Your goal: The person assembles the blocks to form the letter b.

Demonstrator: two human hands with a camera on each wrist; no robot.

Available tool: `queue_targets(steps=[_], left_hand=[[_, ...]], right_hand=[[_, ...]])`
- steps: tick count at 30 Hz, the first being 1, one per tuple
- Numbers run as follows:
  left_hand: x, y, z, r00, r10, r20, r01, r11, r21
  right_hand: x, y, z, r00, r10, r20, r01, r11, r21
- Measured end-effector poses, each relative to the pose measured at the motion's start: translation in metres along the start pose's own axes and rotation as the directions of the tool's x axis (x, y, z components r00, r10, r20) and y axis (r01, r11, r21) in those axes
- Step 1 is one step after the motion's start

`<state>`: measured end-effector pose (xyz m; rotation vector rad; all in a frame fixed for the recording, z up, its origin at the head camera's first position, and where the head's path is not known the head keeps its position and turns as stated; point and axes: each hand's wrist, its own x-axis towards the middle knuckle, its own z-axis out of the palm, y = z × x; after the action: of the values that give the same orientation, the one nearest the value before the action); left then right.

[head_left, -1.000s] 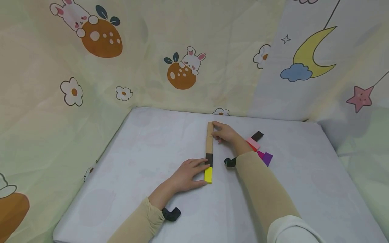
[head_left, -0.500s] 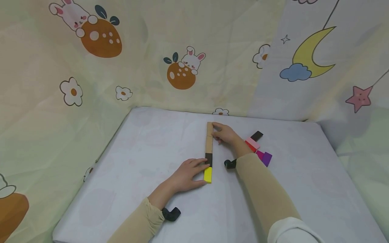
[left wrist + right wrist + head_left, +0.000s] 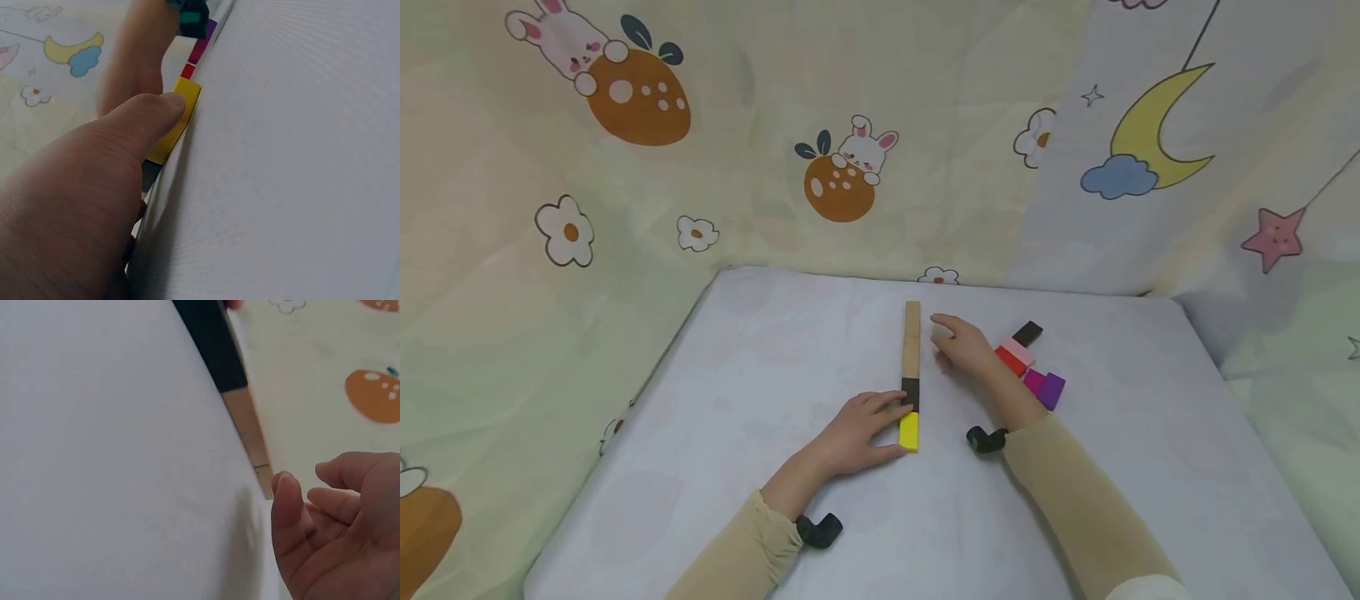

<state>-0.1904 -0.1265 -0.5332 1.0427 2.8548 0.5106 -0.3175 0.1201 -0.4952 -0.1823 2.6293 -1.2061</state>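
Note:
A straight row of blocks runs away from me in the head view: a yellow block [image 3: 908, 439] nearest, a black block [image 3: 911, 385], then two plain wooden blocks [image 3: 911, 358]. My left hand [image 3: 853, 433] rests along the row's left side, fingertips on the black and yellow blocks and thumb at the yellow block's near end. In the left wrist view that thumb lies against the yellow block [image 3: 167, 145]. My right hand [image 3: 967, 350] hovers just right of the wooden blocks, fingers loosely bent. Nothing is held by the right hand [image 3: 344, 531] in its wrist view.
Beside the right forearm lie a dark block [image 3: 1027, 333], a pink block [image 3: 1018, 350], a red block [image 3: 1011, 360], a magenta block [image 3: 1033, 381] and a purple block [image 3: 1052, 392]. A white-covered table [image 3: 760, 350] meets a printed cloth backdrop [image 3: 760, 167] behind.
My right hand has let go of the far wooden block and moved right and slightly nearer, away from the row. The left hand stays in place. The head view has shifted slightly.

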Motion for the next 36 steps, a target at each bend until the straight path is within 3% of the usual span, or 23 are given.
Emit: queue_targets(steps=[5,9,12,19,30,36], left_hand=[[-0.001,0.0,-0.001,1.0,-0.016,0.015,0.016,1.0,-0.013],[-0.002,-0.002,-0.002,1.0,-0.014,0.014,0.014,1.0,-0.01],[-0.003,-0.005,-0.002,1.0,-0.015,0.005,0.015,1.0,-0.012],[-0.001,-0.006,0.001,1.0,-0.007,0.002,0.007,1.0,-0.023],[0.0,-0.004,0.0,1.0,-0.004,-0.009,0.004,1.0,-0.022],[-0.001,-0.004,0.0,1.0,0.008,-0.014,-0.009,1.0,-0.03]], right_hand=[[-0.033,0.002,-0.012,0.999,0.036,-0.032,-0.036,0.999,-0.006],[-0.054,0.011,-0.018,0.999,0.008,-0.052,-0.008,1.0,0.004],[-0.063,0.02,-0.018,0.993,-0.024,-0.113,0.025,1.0,0.009],[-0.067,0.036,-0.018,0.932,-0.126,-0.34,0.138,0.99,0.011],[-0.065,0.05,-0.02,0.95,-0.084,-0.3,0.096,0.995,0.025],[-0.071,0.051,-0.036,0.93,-0.118,-0.348,0.102,0.993,-0.064]])
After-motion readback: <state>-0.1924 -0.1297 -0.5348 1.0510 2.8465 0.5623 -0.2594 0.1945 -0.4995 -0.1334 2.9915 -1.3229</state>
